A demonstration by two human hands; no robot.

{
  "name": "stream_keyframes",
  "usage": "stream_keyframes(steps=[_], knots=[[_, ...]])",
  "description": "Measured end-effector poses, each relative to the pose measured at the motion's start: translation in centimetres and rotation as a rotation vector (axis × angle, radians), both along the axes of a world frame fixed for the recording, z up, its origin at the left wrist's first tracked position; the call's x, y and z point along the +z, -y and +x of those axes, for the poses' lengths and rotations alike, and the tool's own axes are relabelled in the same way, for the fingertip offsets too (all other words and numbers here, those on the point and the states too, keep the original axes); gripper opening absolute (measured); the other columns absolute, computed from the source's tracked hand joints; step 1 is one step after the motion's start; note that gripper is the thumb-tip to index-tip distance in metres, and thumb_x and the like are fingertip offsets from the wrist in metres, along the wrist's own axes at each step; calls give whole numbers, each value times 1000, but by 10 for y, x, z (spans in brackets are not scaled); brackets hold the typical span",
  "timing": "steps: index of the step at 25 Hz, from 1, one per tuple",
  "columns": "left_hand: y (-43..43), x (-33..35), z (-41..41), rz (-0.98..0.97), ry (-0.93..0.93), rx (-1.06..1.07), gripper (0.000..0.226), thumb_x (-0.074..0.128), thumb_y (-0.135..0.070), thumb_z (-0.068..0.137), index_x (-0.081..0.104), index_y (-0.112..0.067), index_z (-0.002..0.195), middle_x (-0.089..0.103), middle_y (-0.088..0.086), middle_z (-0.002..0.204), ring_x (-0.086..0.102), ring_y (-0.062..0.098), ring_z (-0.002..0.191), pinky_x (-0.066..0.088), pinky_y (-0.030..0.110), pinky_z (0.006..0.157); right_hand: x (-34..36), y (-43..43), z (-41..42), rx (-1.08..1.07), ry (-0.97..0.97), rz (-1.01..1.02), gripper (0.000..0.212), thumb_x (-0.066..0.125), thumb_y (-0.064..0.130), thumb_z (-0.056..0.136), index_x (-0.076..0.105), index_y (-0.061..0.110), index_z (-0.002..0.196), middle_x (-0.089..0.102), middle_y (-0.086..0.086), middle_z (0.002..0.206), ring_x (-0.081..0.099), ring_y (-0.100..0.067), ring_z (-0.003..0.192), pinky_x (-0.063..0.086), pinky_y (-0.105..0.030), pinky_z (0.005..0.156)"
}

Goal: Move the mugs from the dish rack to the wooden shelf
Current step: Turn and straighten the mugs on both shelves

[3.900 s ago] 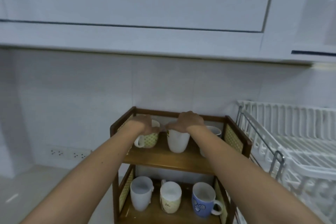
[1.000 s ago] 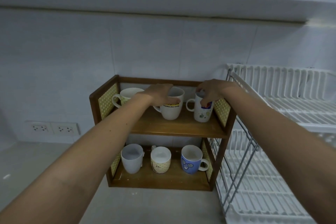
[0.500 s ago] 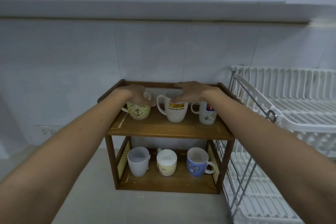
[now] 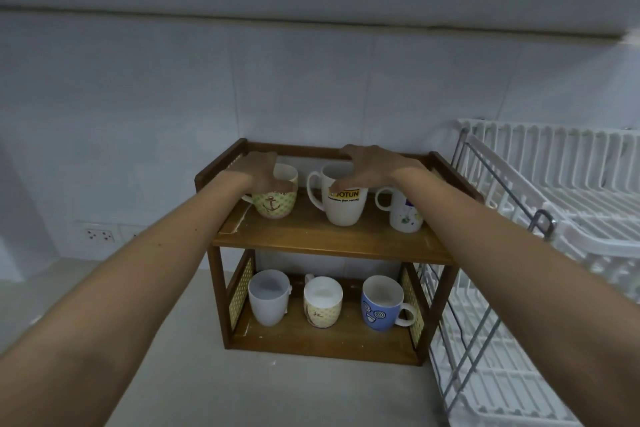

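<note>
A two-tier wooden shelf (image 4: 322,243) stands on a grey surface (image 4: 194,374) against a tiled wall, just beside a white dish rack (image 4: 561,236). Six mugs sit on the shelf, three per tier. The left hand (image 4: 258,172) rests over the anchor mug (image 4: 275,199), fingers curled on its rim. The right hand (image 4: 369,168) lies spread over the Jotun mug (image 4: 343,206). Whether either grip is truly closed on its mug cannot be told.
</note>
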State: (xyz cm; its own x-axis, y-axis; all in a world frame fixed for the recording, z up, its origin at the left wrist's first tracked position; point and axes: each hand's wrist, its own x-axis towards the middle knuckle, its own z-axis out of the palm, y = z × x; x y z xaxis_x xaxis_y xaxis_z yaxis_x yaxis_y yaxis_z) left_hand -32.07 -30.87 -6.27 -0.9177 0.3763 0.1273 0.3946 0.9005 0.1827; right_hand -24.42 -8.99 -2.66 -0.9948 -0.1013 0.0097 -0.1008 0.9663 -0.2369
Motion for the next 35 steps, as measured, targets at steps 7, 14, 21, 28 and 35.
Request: stream_keyframes(steps=[7, 14, 21, 28, 35], knots=[[3, -7, -5, 128, 14, -43, 83, 67, -53, 78, 33, -15, 144, 44, 11, 146, 46, 30, 128, 44, 38, 94, -8, -4, -4, 15, -22, -82, 88, 67, 54, 77, 23, 20, 147, 37, -8, 150, 42, -29, 130, 37, -33, 90], [6, -46, 65, 411, -483, -303, 44, 54, -31, 92, 49, -15, 133, 53, 10, 136, 47, 24, 126, 42, 41, 103, -27, 9, 28, -10, -193, 70, 83, 59, 52, 83, 18, 23, 149, 21, -9, 158, 22, -33, 142, 28, -49, 112], [45, -161, 112, -318, -292, -866, 34, 56, -19, 87, 58, -21, 121, 62, 3, 122, 57, 19, 112, 49, 35, 93, -158, 33, 99, 361, -392, 158, 21, 47, 29, 88, 64, 18, 90, 69, -3, 83, 64, -22, 74, 52, -34, 56], [26, -169, 43, -405, 304, -271, 77, 66, -27, 86, 22, -36, 148, 8, 10, 161, 15, 33, 146, 27, 45, 114, -229, 37, 27, -73, 270, 84, 77, 61, 47, 81, 27, 21, 145, 39, -9, 147, 44, -29, 128, 43, -41, 98], [16, -182, 17, -312, 445, -174, 76, 60, -52, 83, 23, -35, 147, 35, 4, 152, 36, 28, 136, 36, 38, 104, -254, 48, -2, -59, 266, 245, 90, 68, 43, 78, 15, 22, 147, 34, -10, 148, 40, -34, 130, 43, -45, 100]])
